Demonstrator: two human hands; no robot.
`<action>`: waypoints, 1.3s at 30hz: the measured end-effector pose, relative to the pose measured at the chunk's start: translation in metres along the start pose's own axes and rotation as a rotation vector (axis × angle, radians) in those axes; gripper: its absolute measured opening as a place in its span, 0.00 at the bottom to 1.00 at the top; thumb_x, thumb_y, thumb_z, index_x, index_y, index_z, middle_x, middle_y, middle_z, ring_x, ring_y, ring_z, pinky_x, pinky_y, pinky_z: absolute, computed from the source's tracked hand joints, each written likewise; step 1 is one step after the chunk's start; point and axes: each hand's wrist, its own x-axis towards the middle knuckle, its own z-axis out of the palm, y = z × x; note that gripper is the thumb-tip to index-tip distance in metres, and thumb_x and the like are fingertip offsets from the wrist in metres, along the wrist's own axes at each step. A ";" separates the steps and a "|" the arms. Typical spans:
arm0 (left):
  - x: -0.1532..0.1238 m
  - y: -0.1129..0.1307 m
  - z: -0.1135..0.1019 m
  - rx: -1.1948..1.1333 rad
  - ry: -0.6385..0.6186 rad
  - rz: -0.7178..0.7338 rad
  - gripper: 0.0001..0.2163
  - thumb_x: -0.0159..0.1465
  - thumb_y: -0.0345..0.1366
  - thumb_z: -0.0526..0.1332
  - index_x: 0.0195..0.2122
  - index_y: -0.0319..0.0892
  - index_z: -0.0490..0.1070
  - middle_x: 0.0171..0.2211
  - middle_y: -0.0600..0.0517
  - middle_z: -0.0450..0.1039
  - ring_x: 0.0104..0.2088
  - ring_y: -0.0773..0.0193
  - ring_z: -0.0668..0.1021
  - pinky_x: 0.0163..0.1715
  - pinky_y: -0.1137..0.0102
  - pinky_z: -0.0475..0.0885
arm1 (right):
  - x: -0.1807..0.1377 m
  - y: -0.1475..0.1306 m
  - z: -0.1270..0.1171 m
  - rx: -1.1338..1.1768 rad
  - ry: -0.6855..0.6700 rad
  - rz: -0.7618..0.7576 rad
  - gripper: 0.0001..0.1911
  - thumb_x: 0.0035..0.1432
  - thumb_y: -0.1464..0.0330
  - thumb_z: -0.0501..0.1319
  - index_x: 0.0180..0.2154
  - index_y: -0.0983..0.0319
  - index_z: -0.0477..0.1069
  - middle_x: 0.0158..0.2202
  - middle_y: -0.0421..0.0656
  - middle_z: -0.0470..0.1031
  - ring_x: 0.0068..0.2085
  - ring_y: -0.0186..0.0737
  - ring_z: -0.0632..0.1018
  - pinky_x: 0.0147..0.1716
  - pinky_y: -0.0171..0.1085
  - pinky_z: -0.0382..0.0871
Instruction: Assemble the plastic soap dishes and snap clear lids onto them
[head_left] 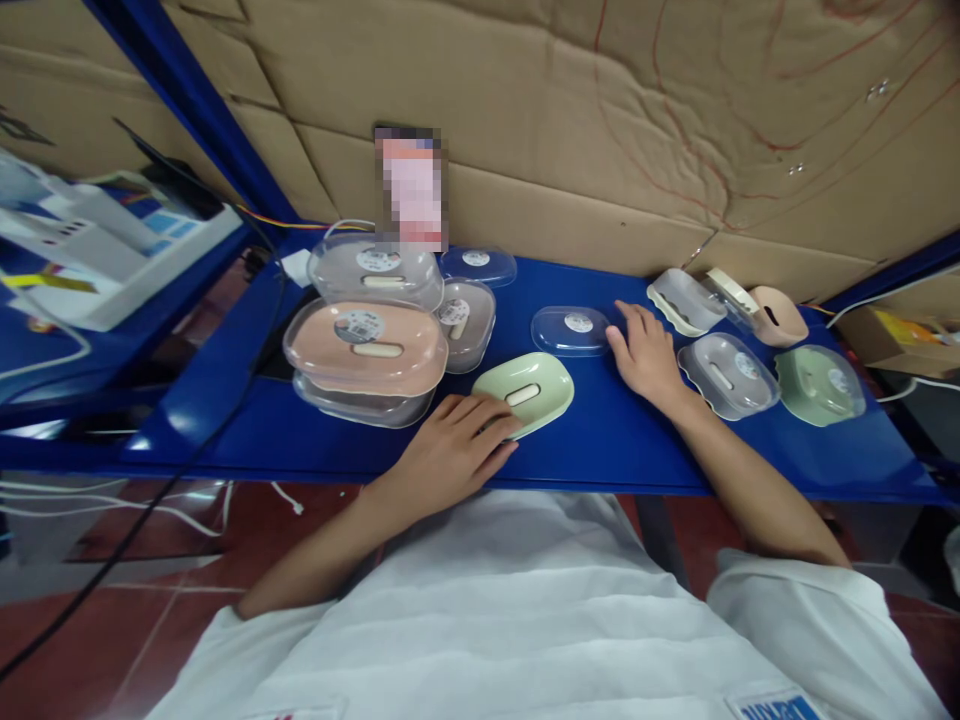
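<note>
A light green oval dish (556, 385) with a cream-coloured slotted centre lies in front of me on the blue table. My left hand (463, 445) grips its near left rim, the fingers bent over the edge and partly hiding it. Beyond the dish is a clear oval lid (568, 332) with a round sticker. My right hand (646, 355) rests beside that lid's right end, its fingers apart and nothing in them; whether the thumb touches the lid I cannot tell.
Covered dishes, one peach (409, 345), are stacked on the left beside a grey one (471, 335). Another clear lid (487, 268) lies behind. Grey, peach and green boxes (821, 385) stand on the right. A blurred-out phone-like screen (412, 185) leans against the cardboard (525, 170).
</note>
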 end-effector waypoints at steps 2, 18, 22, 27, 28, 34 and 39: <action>0.000 0.000 0.000 -0.007 -0.004 -0.007 0.07 0.76 0.33 0.61 0.53 0.42 0.73 0.51 0.46 0.80 0.52 0.53 0.81 0.48 0.60 0.73 | -0.003 -0.005 -0.002 -0.053 -0.096 -0.124 0.36 0.77 0.46 0.47 0.75 0.59 0.60 0.78 0.58 0.57 0.77 0.67 0.61 0.69 0.74 0.59; -0.002 0.002 0.005 0.052 0.094 -0.202 0.18 0.75 0.30 0.62 0.64 0.41 0.68 0.64 0.37 0.70 0.64 0.47 0.77 0.64 0.53 0.77 | -0.021 -0.045 -0.018 0.184 0.023 -0.602 0.17 0.75 0.57 0.62 0.59 0.56 0.79 0.54 0.49 0.85 0.57 0.52 0.83 0.60 0.54 0.78; -0.002 0.001 0.005 0.037 0.096 -0.196 0.24 0.74 0.30 0.62 0.70 0.41 0.62 0.70 0.34 0.64 0.71 0.44 0.71 0.69 0.49 0.73 | -0.035 -0.067 -0.016 0.149 -0.084 -0.809 0.16 0.75 0.59 0.64 0.58 0.58 0.78 0.59 0.51 0.82 0.66 0.54 0.78 0.67 0.57 0.71; -0.004 -0.002 0.007 0.049 0.086 -0.174 0.22 0.75 0.31 0.63 0.68 0.42 0.65 0.67 0.36 0.67 0.70 0.43 0.71 0.68 0.47 0.73 | -0.039 -0.073 -0.014 0.173 -0.157 -0.887 0.18 0.78 0.67 0.59 0.64 0.59 0.73 0.66 0.52 0.77 0.70 0.48 0.74 0.73 0.56 0.65; -0.004 -0.003 0.007 0.054 0.090 -0.171 0.21 0.74 0.32 0.63 0.68 0.42 0.66 0.66 0.36 0.68 0.69 0.43 0.72 0.67 0.47 0.74 | -0.039 -0.072 -0.014 0.172 -0.164 -0.893 0.18 0.78 0.68 0.58 0.65 0.58 0.72 0.66 0.52 0.77 0.70 0.47 0.74 0.74 0.57 0.64; -0.005 -0.002 0.007 0.079 0.094 -0.184 0.20 0.75 0.35 0.64 0.66 0.44 0.68 0.61 0.38 0.71 0.65 0.45 0.75 0.65 0.48 0.75 | -0.038 -0.069 -0.009 0.087 -0.130 -0.954 0.22 0.76 0.65 0.62 0.68 0.57 0.71 0.70 0.52 0.73 0.72 0.50 0.72 0.74 0.59 0.63; -0.006 -0.003 0.009 0.073 0.092 -0.191 0.20 0.75 0.35 0.64 0.67 0.44 0.69 0.62 0.39 0.72 0.66 0.45 0.75 0.65 0.49 0.76 | -0.039 -0.068 -0.006 0.012 -0.129 -0.959 0.24 0.76 0.64 0.62 0.70 0.55 0.69 0.70 0.51 0.73 0.71 0.50 0.72 0.72 0.57 0.65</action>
